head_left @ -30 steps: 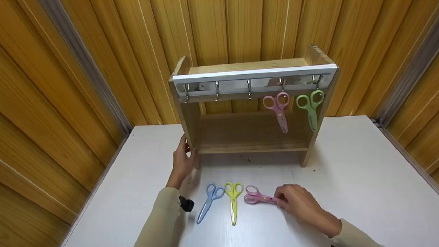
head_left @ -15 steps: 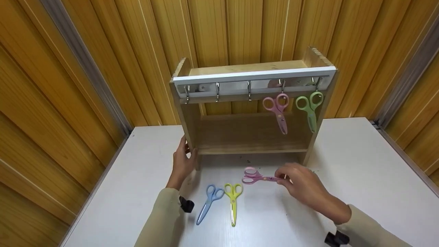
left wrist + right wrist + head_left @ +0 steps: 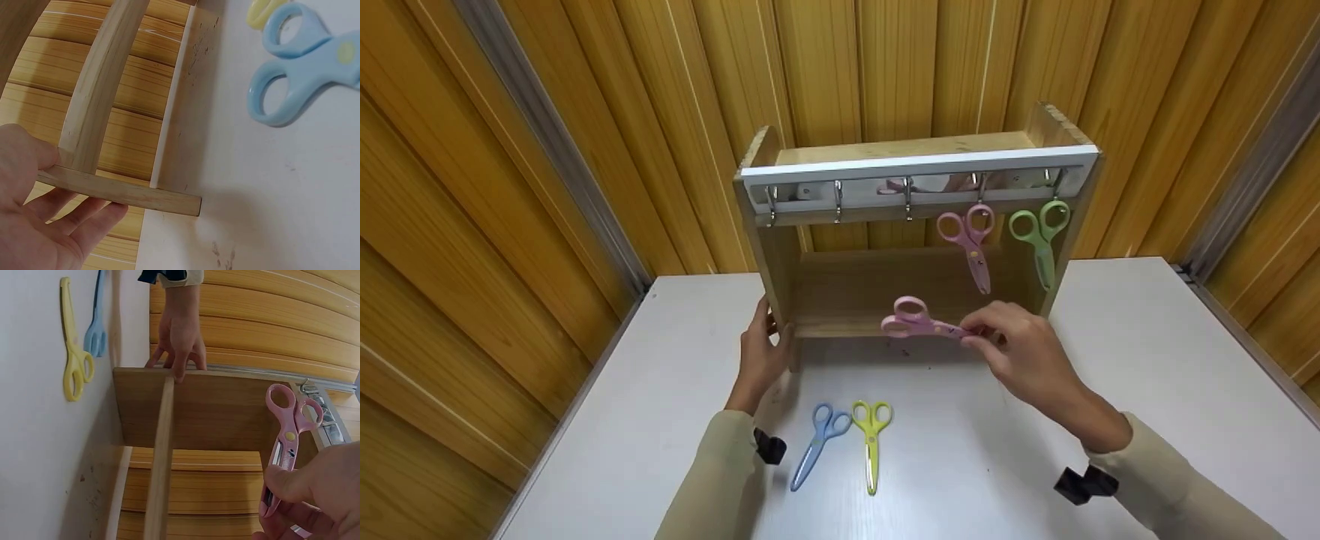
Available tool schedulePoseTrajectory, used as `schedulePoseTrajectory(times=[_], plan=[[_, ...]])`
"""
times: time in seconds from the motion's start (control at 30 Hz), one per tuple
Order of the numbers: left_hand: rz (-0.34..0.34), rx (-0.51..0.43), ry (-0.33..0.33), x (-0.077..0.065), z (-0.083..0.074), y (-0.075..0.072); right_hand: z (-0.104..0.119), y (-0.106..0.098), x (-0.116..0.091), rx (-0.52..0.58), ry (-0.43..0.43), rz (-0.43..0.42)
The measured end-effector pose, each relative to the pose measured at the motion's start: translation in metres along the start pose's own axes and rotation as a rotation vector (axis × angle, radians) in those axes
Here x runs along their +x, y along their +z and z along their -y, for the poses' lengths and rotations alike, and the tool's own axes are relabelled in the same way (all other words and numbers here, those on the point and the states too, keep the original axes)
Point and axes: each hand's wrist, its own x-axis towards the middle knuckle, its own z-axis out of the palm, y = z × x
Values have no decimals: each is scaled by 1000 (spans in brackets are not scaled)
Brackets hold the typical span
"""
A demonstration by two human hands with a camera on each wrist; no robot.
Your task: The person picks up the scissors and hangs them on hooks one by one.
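Note:
My right hand [image 3: 1020,345] pinches a pair of pink scissors [image 3: 913,320] by the blades, handle loops pointing left, raised in front of the wooden rack's lower shelf. In the right wrist view the thumb [image 3: 289,482] presses along the pink blades. My left hand [image 3: 763,356] grips the lower left side panel of the wooden rack [image 3: 915,289]; the left wrist view shows the thumb inside and fingers outside that panel [image 3: 121,190]. Blue scissors [image 3: 819,442] and yellow scissors [image 3: 871,442] lie on the table between my arms.
A metal hook strip [image 3: 870,191] runs along the rack's top front. Another pair of pink scissors [image 3: 971,244] and green scissors [image 3: 1041,240] hang from its right-hand hooks; the hooks to the left hold nothing. A wood-plank wall [image 3: 885,67] stands behind the white table [image 3: 660,420].
My right hand has lifted the pink scissors off the table and carried them up toward the rack. The left hand stays on the side panel.

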Motion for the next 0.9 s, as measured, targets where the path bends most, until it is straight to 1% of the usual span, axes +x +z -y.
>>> schedulePoseTrajectory(times=[0.1, 0.23, 0.5, 0.67, 0.77, 0.9], plan=[[-1, 12, -7, 0, 0, 0, 3, -1, 9, 34, 6, -38], [3, 24, -34, 1, 0, 0, 8, -2, 18, 89, 44, -79], [-3, 17, -12, 0, 1, 0, 14, 4, 35, 182, 100, -161], [1, -4, -23, -1, 0, 0, 16, 10, 42, 228, 168, -186], [-4, -14, -15, -1, 0, 1, 17, 14, 45, 250, 206, -188], [-13, -4, -12, -1, 0, 1, 17, 20, 48, 268, 237, -185]])
